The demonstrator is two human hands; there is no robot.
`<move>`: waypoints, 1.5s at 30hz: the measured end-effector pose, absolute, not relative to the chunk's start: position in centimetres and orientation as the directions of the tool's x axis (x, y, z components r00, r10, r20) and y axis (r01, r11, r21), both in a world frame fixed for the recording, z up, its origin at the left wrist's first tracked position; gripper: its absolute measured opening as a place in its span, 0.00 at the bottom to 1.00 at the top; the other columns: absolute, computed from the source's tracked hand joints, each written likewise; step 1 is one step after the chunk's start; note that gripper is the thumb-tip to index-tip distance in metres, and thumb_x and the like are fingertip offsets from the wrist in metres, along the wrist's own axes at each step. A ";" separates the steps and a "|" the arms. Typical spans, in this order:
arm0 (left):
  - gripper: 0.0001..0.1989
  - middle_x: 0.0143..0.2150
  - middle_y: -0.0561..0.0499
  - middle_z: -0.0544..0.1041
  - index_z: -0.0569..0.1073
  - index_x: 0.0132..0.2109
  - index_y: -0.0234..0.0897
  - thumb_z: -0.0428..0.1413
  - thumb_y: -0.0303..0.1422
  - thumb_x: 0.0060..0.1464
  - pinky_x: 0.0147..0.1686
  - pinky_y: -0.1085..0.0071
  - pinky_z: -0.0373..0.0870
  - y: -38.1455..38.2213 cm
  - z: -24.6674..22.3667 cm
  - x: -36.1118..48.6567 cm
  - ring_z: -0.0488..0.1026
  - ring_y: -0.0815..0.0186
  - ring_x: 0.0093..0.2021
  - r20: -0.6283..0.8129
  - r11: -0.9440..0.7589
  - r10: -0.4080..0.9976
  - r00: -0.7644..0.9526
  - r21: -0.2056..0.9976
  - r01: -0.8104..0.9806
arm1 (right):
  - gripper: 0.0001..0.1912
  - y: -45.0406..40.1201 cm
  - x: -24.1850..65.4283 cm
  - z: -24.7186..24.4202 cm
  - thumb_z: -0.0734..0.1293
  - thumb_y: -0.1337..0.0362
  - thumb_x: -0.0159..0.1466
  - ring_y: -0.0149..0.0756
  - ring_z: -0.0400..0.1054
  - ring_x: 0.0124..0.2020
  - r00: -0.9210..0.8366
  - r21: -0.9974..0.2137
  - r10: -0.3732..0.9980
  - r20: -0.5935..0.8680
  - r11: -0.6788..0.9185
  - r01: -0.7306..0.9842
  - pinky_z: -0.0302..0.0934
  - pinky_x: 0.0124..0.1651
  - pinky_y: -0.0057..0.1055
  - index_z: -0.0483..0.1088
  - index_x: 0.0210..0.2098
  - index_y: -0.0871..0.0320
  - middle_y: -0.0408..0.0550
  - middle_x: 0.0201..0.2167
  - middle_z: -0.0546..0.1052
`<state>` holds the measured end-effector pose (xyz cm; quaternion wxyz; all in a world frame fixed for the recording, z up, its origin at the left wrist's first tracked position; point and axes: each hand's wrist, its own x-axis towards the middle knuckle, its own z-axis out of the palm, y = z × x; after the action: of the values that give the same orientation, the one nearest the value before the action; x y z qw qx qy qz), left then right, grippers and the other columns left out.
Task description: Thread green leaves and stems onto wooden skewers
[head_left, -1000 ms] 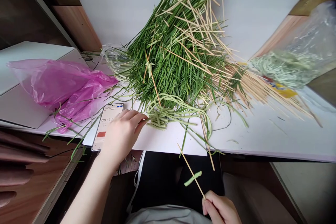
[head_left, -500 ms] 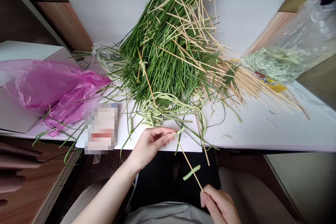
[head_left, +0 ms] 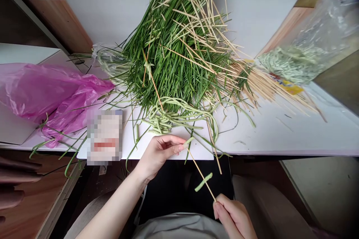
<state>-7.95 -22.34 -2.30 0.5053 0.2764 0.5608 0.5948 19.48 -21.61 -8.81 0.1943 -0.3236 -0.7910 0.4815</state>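
My left hand [head_left: 165, 153] pinches a short green bean piece [head_left: 189, 141] just above the front edge of the table. The upper end of a thin wooden skewer [head_left: 199, 171] meets that piece at my fingertips. Lower down, another bean piece [head_left: 203, 182] is threaded crosswise on the skewer. My right hand [head_left: 231, 214] is closed round the skewer's lower end. Beyond my left hand lies a heap of cut and long green beans [head_left: 159, 121], with one skewer standing up from it through a knotted green piece [head_left: 147, 66].
A big pile of green stalks [head_left: 174, 56] fills the middle back, with many loose skewers [head_left: 260, 82] on its right. Pink plastic bag [head_left: 64, 93] and a blurred-out item [head_left: 104, 137] lie left. A clear bag [head_left: 297, 59] of pale green strips stands right.
The whole view has shifted slightly, so the table things appear a little farther left. Both hands keep the same grip, and the bean piece stays at the skewer's upper end.
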 end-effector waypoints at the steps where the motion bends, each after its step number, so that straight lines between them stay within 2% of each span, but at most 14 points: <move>1: 0.10 0.34 0.48 0.83 0.85 0.35 0.36 0.72 0.36 0.45 0.36 0.73 0.68 -22.3 -2.3 -7.9 0.73 0.67 0.32 -0.242 0.142 0.908 -0.342 0.946 -0.292 | 0.21 -21.7 19.5 -8.9 0.54 0.58 0.77 0.30 0.59 0.20 -0.716 -0.890 0.698 -0.013 0.319 0.326 0.52 0.26 0.26 0.58 0.26 0.54 0.38 0.20 0.63; 9: 0.10 0.30 0.50 0.81 0.85 0.34 0.36 0.72 0.36 0.45 0.33 0.76 0.66 -22.2 -2.2 -7.4 0.70 0.71 0.30 -0.276 0.162 0.907 -0.317 0.925 -0.344 | 0.20 -21.7 19.4 -8.5 0.55 0.59 0.76 0.29 0.58 0.20 -0.707 -0.893 0.707 0.000 0.318 0.318 0.51 0.26 0.25 0.55 0.26 0.54 0.37 0.20 0.61; 18: 0.14 0.26 0.50 0.77 0.83 0.32 0.32 0.73 0.38 0.42 0.29 0.74 0.67 -22.2 -1.8 -6.6 0.68 0.71 0.26 -0.305 0.180 0.918 -0.253 0.889 -0.420 | 0.22 -21.6 19.2 -8.6 0.54 0.59 0.76 0.29 0.60 0.19 -0.710 -0.866 0.703 0.043 0.380 0.324 0.54 0.25 0.24 0.56 0.25 0.54 0.37 0.19 0.62; 21: 0.14 0.26 0.51 0.77 0.82 0.31 0.32 0.73 0.39 0.42 0.29 0.74 0.67 -22.5 -2.2 -5.2 0.68 0.72 0.26 -0.325 0.220 0.929 -0.178 0.871 -0.440 | 0.22 -21.7 19.2 -8.5 0.55 0.58 0.76 0.29 0.61 0.18 -0.698 -0.869 0.712 0.080 0.392 0.301 0.54 0.24 0.24 0.57 0.25 0.54 0.37 0.18 0.63; 25: 0.16 0.29 0.49 0.79 0.82 0.32 0.32 0.72 0.43 0.45 0.30 0.73 0.67 -23.0 -2.7 -3.0 0.69 0.71 0.26 -0.339 0.316 0.941 0.014 0.861 -0.399 | 0.22 -21.5 19.5 -8.4 0.55 0.59 0.76 0.29 0.62 0.18 -0.670 -0.871 0.731 0.128 0.406 0.277 0.55 0.24 0.25 0.60 0.25 0.54 0.39 0.18 0.65; 27: 0.17 0.31 0.47 0.80 0.83 0.36 0.33 0.69 0.44 0.49 0.32 0.72 0.68 -23.2 -2.4 -3.0 0.72 0.68 0.28 -0.295 0.300 0.954 0.057 0.921 -0.250 | 0.22 -21.3 19.6 -8.3 0.55 0.59 0.76 0.29 0.61 0.18 -0.666 -0.878 0.734 0.133 0.399 0.264 0.55 0.23 0.24 0.60 0.24 0.54 0.39 0.18 0.65; 29: 0.15 0.36 0.46 0.82 0.84 0.43 0.36 0.65 0.43 0.56 0.34 0.71 0.69 -23.4 -1.4 -4.3 0.74 0.65 0.32 -0.198 0.198 0.980 0.018 0.980 0.038 | 0.22 -21.1 19.6 -8.2 0.56 0.59 0.76 0.28 0.60 0.18 -0.663 -0.885 0.737 0.130 0.387 0.257 0.54 0.22 0.24 0.60 0.24 0.55 0.38 0.18 0.64; 30: 0.14 0.38 0.47 0.82 0.83 0.46 0.38 0.64 0.41 0.57 0.35 0.71 0.70 -23.5 -0.9 -5.4 0.75 0.64 0.35 -0.125 0.127 0.992 -0.024 0.970 0.209 | 0.22 -21.1 19.5 -8.1 0.56 0.59 0.76 0.28 0.59 0.18 -0.662 -0.889 0.739 0.125 0.379 0.255 0.54 0.22 0.23 0.60 0.24 0.55 0.38 0.18 0.63; 32: 0.12 0.43 0.46 0.82 0.82 0.49 0.40 0.58 0.37 0.64 0.37 0.69 0.71 -23.9 0.2 -8.2 0.76 0.63 0.38 0.046 0.014 0.994 -0.104 0.857 0.515 | 0.23 -21.1 19.4 -7.9 0.55 0.59 0.76 0.27 0.57 0.17 -0.662 -0.898 0.742 0.107 0.357 0.255 0.52 0.21 0.23 0.59 0.24 0.55 0.37 0.17 0.62; 35: 0.11 0.46 0.45 0.81 0.81 0.48 0.41 0.55 0.31 0.64 0.44 0.62 0.73 -24.4 0.8 -12.1 0.76 0.55 0.46 0.215 0.031 0.965 -0.152 0.482 0.876 | 0.23 -21.2 19.3 -7.9 0.56 0.58 0.76 0.27 0.57 0.18 -0.670 -0.901 0.739 0.070 0.335 0.275 0.52 0.22 0.23 0.59 0.24 0.55 0.37 0.18 0.62; 36: 0.12 0.47 0.45 0.81 0.81 0.49 0.41 0.55 0.28 0.62 0.45 0.59 0.73 -24.5 0.7 -13.0 0.75 0.53 0.48 0.215 0.056 0.966 -0.144 0.372 0.926 | 0.23 -21.3 19.3 -7.9 0.56 0.58 0.76 0.28 0.57 0.18 -0.676 -0.900 0.735 0.057 0.331 0.284 0.52 0.22 0.24 0.58 0.24 0.55 0.37 0.18 0.62; 38: 0.14 0.48 0.44 0.80 0.80 0.49 0.40 0.55 0.24 0.59 0.47 0.56 0.74 -24.5 0.3 -14.2 0.73 0.50 0.51 0.198 0.072 0.973 -0.121 0.238 0.969 | 0.23 -21.4 19.3 -8.0 0.55 0.57 0.76 0.28 0.58 0.19 -0.690 -0.900 0.723 0.034 0.323 0.293 0.52 0.23 0.24 0.58 0.24 0.55 0.38 0.18 0.63; 41: 0.13 0.46 0.43 0.80 0.79 0.46 0.38 0.55 0.23 0.57 0.47 0.55 0.73 -24.2 -0.4 -14.5 0.73 0.51 0.49 0.194 0.059 0.976 -0.095 0.181 0.982 | 0.24 -21.6 19.4 -8.3 0.54 0.55 0.76 0.29 0.58 0.19 -0.701 -0.899 0.713 0.016 0.317 0.302 0.53 0.23 0.25 0.59 0.24 0.54 0.38 0.18 0.63; 45: 0.10 0.41 0.44 0.79 0.77 0.43 0.38 0.55 0.22 0.56 0.46 0.56 0.72 -23.8 -0.8 -14.2 0.72 0.52 0.45 0.213 0.053 0.973 -0.092 0.184 0.981 | 0.24 -21.8 19.6 -8.7 0.55 0.53 0.76 0.30 0.59 0.20 -0.692 -0.885 0.722 -0.014 0.313 0.344 0.55 0.25 0.26 0.61 0.24 0.54 0.39 0.19 0.65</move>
<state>-14.19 -23.84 -0.84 -0.0156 0.6736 0.7253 0.1415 19.59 -21.75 -8.66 0.1976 -0.3392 -0.7858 0.4780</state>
